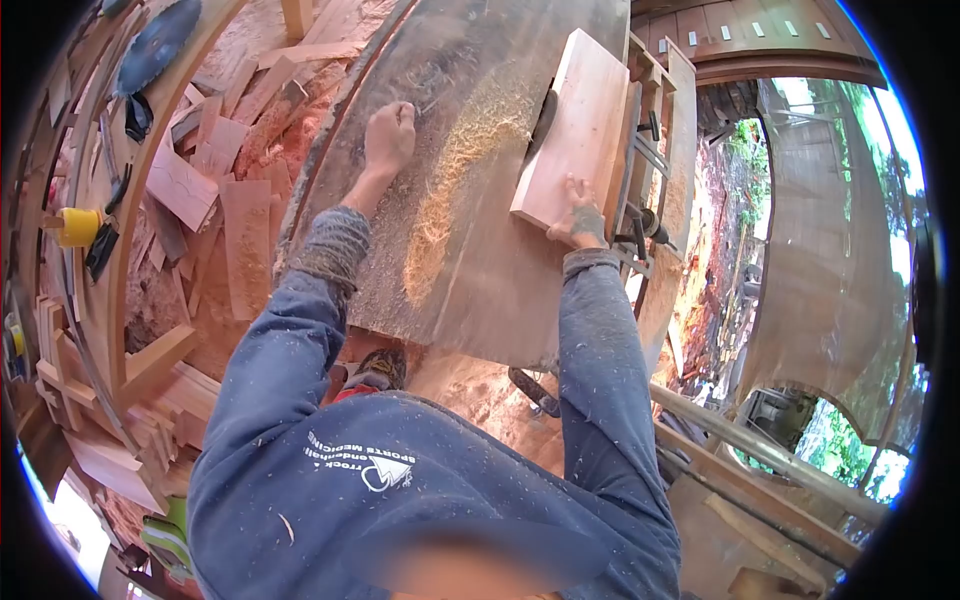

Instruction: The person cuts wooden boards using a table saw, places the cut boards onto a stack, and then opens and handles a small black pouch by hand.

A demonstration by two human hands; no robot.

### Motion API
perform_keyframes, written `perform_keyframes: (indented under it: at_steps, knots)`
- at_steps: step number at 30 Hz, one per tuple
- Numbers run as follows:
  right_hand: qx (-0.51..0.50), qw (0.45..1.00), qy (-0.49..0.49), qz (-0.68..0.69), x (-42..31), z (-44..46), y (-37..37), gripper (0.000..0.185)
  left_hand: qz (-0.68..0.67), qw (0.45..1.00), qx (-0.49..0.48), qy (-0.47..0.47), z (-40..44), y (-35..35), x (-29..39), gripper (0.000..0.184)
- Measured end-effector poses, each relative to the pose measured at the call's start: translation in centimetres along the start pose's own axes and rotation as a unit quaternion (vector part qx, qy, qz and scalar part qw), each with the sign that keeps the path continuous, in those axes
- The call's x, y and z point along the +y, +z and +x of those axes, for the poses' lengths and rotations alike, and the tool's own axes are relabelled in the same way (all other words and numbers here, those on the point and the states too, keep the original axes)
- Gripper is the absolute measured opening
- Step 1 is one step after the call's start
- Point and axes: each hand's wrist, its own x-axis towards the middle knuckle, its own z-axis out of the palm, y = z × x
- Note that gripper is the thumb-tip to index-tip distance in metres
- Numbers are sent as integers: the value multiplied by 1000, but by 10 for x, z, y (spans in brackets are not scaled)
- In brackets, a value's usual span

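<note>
My left hand [390,137] is curled closed above the left part of the dusty worktable [510,290]; whether it holds anything is hidden. A wide, pale board [583,125] lies at the table's right side, over a dark round-edged part that shows at its left edge. On the near end of this board rests my right hand [579,214], fingers spread over its top face and the wrist just beyond its edge. A long heap of yellow shavings [450,200] runs between my left hand and the board.
Wood offcuts [245,230] cover the ground at the left. A blue circular blade [160,45] and a yellow roll [80,227] hang near the left frame. Metal clamps and a tool with a bit [655,228] stand right of the board. A rail [770,450] crosses the lower right.
</note>
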Motion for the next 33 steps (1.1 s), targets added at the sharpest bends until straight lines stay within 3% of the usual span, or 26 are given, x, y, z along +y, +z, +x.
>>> perform_keyframes:
  at_steps: [6,9,10,13,19,25,28,31,33]
  knots:
    - [13,1000,-11,3,5,47,-15,134,64,998,-17,15,58,30,-25,27]
    - [24,999,-20,7,9,69,-20,133,165,984,4,63,81,51,-28,26]
    - [32,999,-22,10,11,77,-23,132,188,981,-20,35,85,55,-20,33]
    - [22,1000,-16,-5,11,97,-31,131,294,952,3,87,105,81,-27,42]
    - [18,1000,-3,8,15,167,-54,131,335,930,-16,153,133,92,-32,54]
    - [24,999,-7,-21,16,266,-114,129,330,935,-45,121,139,89,-15,56]
    - [54,996,-63,-21,34,333,-132,124,326,938,-59,103,143,86,-5,57]
    - [11,978,-209,-10,97,456,-141,112,331,937,-70,89,146,87,-1,59]
    - [-5,964,-119,239,105,498,-174,95,338,934,-83,84,147,85,2,60]
